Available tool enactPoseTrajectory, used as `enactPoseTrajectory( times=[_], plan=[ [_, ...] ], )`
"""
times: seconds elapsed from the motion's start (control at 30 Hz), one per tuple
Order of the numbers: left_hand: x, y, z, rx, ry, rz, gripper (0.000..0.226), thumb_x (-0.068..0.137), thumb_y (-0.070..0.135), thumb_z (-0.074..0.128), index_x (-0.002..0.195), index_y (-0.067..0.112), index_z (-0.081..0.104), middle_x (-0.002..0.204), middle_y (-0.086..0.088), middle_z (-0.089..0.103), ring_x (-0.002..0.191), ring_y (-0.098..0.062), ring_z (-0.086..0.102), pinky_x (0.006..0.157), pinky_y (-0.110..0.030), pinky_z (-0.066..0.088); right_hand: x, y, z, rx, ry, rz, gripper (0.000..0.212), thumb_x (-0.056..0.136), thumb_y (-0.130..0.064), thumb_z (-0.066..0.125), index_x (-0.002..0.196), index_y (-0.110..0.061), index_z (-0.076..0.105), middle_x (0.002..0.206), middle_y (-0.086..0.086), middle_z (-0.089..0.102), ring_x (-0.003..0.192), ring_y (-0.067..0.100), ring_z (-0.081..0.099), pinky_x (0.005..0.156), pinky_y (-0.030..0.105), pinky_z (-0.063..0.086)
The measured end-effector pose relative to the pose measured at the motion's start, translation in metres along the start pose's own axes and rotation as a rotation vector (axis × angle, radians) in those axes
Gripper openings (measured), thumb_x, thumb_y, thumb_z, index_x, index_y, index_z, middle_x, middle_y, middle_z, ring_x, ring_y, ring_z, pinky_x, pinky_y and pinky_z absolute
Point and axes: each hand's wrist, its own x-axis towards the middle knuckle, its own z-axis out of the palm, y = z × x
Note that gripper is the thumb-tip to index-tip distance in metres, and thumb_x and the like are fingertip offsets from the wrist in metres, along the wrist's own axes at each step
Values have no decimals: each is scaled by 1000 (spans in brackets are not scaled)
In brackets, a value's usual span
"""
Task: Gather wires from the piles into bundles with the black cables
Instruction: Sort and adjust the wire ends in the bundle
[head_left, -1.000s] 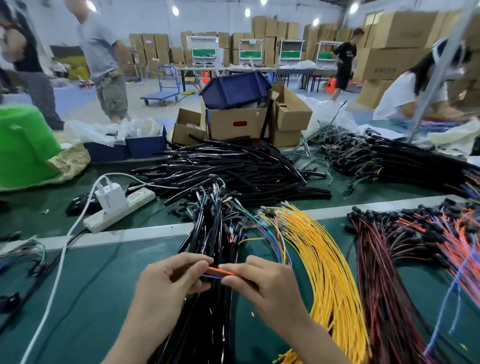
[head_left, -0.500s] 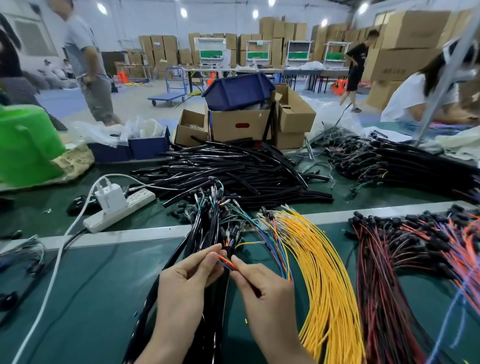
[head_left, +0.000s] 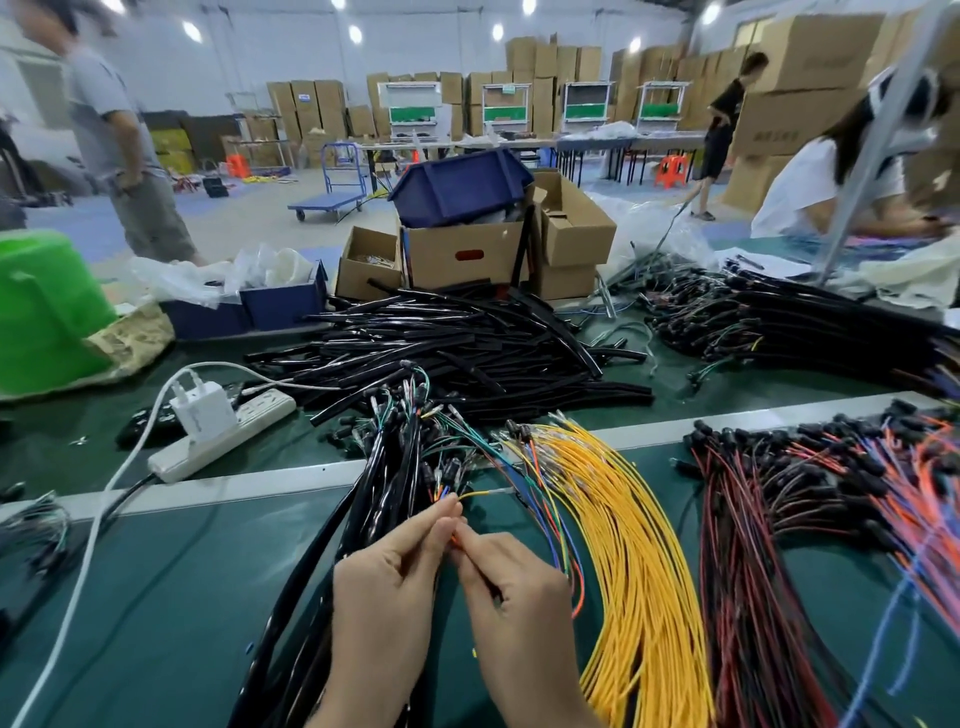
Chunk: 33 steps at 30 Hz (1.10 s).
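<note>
A bundle of black cables (head_left: 387, 467) runs from the table's near edge up past my hands. Over it, my left hand (head_left: 387, 587) and my right hand (head_left: 511, 587) meet fingertip to fingertip, both pinching thin orange and blue wires (head_left: 451, 493); a single yellow wire (head_left: 480, 493) leads off to the right from them. To the right lies a thick pile of yellow wires (head_left: 631, 545). Further right sits a pile of red and black wires (head_left: 748, 545), then orange and blue wires (head_left: 924, 493).
A white power strip (head_left: 223, 441) with a charger and white cable lies at left. A heap of black tubing (head_left: 457, 358) fills the middle, cardboard boxes (head_left: 462, 249) and a blue bin behind it. A green tub (head_left: 47, 312) stands far left. People work around.
Both hands have slid up along the black cable bundle, away from me, and the held wires turned from lying crosswise to pointing up between the fingertips.
</note>
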Motion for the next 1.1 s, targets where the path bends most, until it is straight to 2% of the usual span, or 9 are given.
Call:
enactPoseTrajectory(
  times=[0.13,0.3,0.37,0.43,0.57,0.67,0.83,1.0,1.1],
  plan=[
    [12,-4,0,124,-150,7,23,85,11,65,100,27,73,89,21,73,89,1,69,82,-12,50,3,12,-3,-19,49,56,27,80,-5,71,105,-12,74,81,-4,72,71,4,65,66,17,50],
    [38,-7,13,285,-372,28,24,90,14,61,103,32,71,96,18,73,94,2,67,91,-25,52,6,28,-7,-40,31,197,27,82,0,70,107,-10,73,83,-2,74,70,6,66,67,15,50],
    [55,-5,20,292,-433,-20,25,95,17,55,112,30,67,96,9,74,95,-2,68,93,-35,52,7,31,-7,-29,-16,293,22,85,-5,68,105,-12,73,83,-2,74,69,3,62,67,10,45],
    [79,-4,32,296,-436,-36,36,99,16,46,132,28,53,103,1,73,95,-12,69,91,-37,53,7,34,-6,-38,-115,395,17,89,-14,65,102,-15,75,82,-1,73,67,6,59,67,15,42],
    [148,-10,69,793,-496,49,55,100,11,38,151,17,18,130,-17,56,85,-27,61,78,-34,49,2,35,-2,-52,-232,554,20,90,-23,61,106,-22,74,84,-4,72,72,7,60,68,15,42],
    [192,-21,88,1141,-557,44,64,98,11,39,152,15,5,126,-26,50,92,-36,58,77,-38,47,1,36,-1,-44,-221,567,22,91,-22,61,109,-24,72,89,-10,71,77,2,62,70,5,42],
    [229,-38,89,1536,-643,54,37,89,3,44,125,5,50,122,-18,54,110,-38,55,91,-49,48,1,37,-1,-49,-209,558,23,92,-23,59,111,-24,72,87,-11,70,73,0,59,65,3,40],
    [236,-42,86,1586,-536,122,31,89,-3,45,116,7,55,119,-16,55,107,-38,57,75,-41,42,0,33,-1,-87,-231,468,25,94,-24,56,116,-24,69,90,-10,68,77,1,58,69,5,40],
    [246,-27,85,1434,-427,208,22,93,19,52,114,19,59,113,-15,61,103,-35,60,73,-36,41,0,33,-1,-100,-233,435,24,94,-22,56,113,-23,70,87,-10,67,76,2,57,69,8,41]
  ],
)
